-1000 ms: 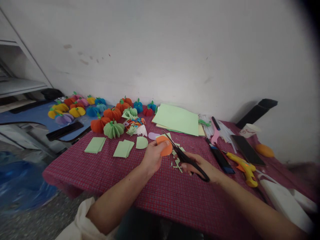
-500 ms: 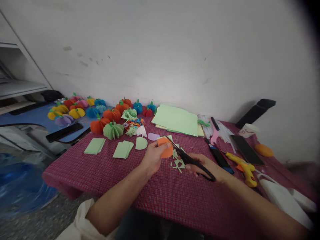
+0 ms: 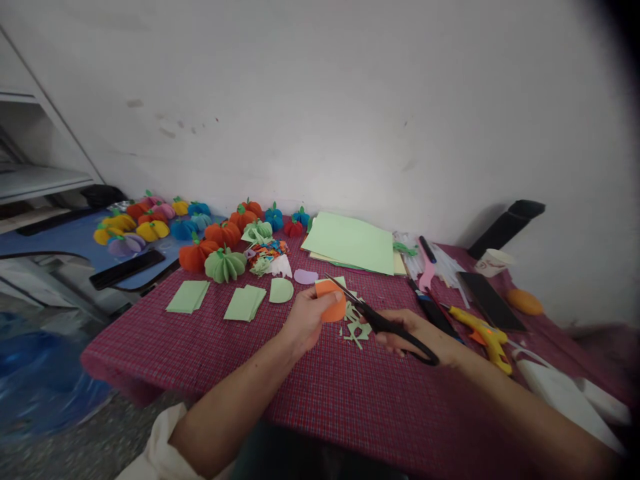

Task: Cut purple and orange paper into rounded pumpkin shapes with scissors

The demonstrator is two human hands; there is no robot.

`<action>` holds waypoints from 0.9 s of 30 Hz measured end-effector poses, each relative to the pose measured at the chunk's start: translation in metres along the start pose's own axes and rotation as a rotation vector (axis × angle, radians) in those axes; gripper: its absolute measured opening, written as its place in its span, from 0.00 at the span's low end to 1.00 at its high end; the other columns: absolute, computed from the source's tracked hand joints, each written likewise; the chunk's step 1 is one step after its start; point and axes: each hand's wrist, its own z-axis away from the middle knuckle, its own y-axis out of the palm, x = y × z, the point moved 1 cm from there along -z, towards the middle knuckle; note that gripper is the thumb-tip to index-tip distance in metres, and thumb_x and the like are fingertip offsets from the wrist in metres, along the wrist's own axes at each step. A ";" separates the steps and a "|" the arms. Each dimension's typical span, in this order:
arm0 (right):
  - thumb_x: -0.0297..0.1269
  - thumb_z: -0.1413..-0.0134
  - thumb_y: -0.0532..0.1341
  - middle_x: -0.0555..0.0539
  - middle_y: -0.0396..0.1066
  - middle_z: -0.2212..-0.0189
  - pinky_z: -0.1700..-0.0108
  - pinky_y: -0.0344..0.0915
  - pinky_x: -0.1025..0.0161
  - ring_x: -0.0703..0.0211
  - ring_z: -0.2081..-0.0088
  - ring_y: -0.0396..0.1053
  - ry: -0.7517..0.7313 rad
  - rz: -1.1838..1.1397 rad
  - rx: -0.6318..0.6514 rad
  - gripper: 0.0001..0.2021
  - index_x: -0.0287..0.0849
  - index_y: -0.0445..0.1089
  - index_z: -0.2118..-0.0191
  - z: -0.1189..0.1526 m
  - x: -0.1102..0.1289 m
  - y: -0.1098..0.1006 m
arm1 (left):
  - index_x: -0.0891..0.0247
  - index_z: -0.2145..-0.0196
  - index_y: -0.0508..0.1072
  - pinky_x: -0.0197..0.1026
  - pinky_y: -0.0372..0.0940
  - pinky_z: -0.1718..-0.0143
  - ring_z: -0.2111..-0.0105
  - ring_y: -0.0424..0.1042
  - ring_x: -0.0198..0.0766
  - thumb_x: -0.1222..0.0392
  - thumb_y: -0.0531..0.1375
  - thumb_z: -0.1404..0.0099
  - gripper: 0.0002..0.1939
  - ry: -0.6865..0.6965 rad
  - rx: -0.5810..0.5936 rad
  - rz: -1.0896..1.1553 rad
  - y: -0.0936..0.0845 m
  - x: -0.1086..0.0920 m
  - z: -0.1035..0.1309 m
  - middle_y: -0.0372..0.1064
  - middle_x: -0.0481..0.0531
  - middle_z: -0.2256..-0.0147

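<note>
My left hand (image 3: 306,318) pinches a rounded piece of orange paper (image 3: 331,308) between thumb and fingers above the table. In my right hand (image 3: 411,331) are black-handled scissors (image 3: 383,323), their blades pointing up and left along the upper right edge of the orange paper. Whether the blades bite into it, I cannot tell. Light green paper scraps (image 3: 357,328) lie on the cloth below the blades. Left of my left hand rests a green paper piece with a rounded corner (image 3: 281,291), with a small purple piece (image 3: 305,277) behind it.
Green paper stacks (image 3: 245,303) lie at left, before orange paper pumpkins (image 3: 199,255) and a green one (image 3: 225,265). Large green sheets (image 3: 351,241) lean near the wall. A yellow glue gun (image 3: 483,337), a dark flat slab (image 3: 489,301) and a paper cup (image 3: 493,263) occupy the right.
The scissors have swung slightly, their handles moving right and their blades now nearer the paper's edge. My left hand still grips the orange paper. The view has shifted a little.
</note>
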 end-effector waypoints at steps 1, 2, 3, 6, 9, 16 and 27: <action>0.45 0.50 0.56 0.54 0.56 0.79 0.81 0.53 0.72 0.71 0.82 0.53 0.000 0.007 0.004 0.21 0.40 0.63 0.52 0.001 0.001 -0.001 | 0.68 0.76 0.72 0.34 0.59 0.74 0.78 0.64 0.29 0.63 0.65 0.56 0.08 0.001 0.009 -0.004 0.000 0.000 0.000 0.67 0.46 0.79; 0.45 0.50 0.56 0.54 0.56 0.80 0.81 0.53 0.72 0.71 0.82 0.53 0.000 0.011 0.008 0.21 0.40 0.62 0.52 0.001 0.002 -0.001 | 0.68 0.76 0.72 0.34 0.59 0.74 0.78 0.64 0.29 0.63 0.64 0.56 0.08 0.004 0.017 -0.006 0.000 0.000 0.000 0.67 0.46 0.78; 0.45 0.50 0.56 0.54 0.55 0.80 0.81 0.53 0.72 0.71 0.82 0.52 0.001 0.014 0.013 0.20 0.40 0.63 0.52 0.002 0.003 -0.002 | 0.68 0.76 0.72 0.34 0.59 0.74 0.78 0.64 0.29 0.63 0.64 0.55 0.07 0.005 0.023 -0.008 0.000 0.001 0.000 0.67 0.47 0.78; 0.45 0.50 0.56 0.55 0.54 0.82 0.82 0.51 0.72 0.71 0.83 0.51 0.003 0.037 0.012 0.19 0.40 0.63 0.53 0.003 0.006 -0.003 | 0.68 0.76 0.72 0.34 0.59 0.74 0.78 0.64 0.29 0.63 0.64 0.55 0.07 0.004 0.031 -0.019 0.000 0.000 0.001 0.67 0.47 0.79; 0.45 0.50 0.56 0.55 0.54 0.81 0.83 0.50 0.72 0.71 0.83 0.51 -0.003 0.076 0.006 0.18 0.39 0.64 0.55 0.005 0.008 -0.005 | 0.68 0.78 0.71 0.33 0.58 0.74 0.79 0.63 0.29 0.63 0.64 0.56 0.07 0.001 0.034 -0.037 0.001 0.000 0.001 0.66 0.46 0.80; 0.46 0.49 0.55 0.54 0.55 0.81 0.82 0.51 0.72 0.70 0.82 0.53 0.020 0.081 0.008 0.16 0.38 0.64 0.60 0.009 0.010 -0.006 | 0.68 0.77 0.72 0.34 0.58 0.74 0.79 0.64 0.29 0.62 0.64 0.55 0.07 -0.003 0.050 -0.074 0.000 0.002 0.001 0.66 0.46 0.79; 0.37 0.58 0.63 0.52 0.63 0.72 0.73 0.58 0.67 0.66 0.74 0.60 -0.250 -0.208 -0.373 0.21 0.44 0.56 0.57 -0.025 0.031 -0.001 | 0.68 0.74 0.73 0.36 0.59 0.73 0.77 0.65 0.32 0.61 0.64 0.54 0.09 -0.024 0.101 -0.163 0.000 0.006 0.004 0.68 0.49 0.77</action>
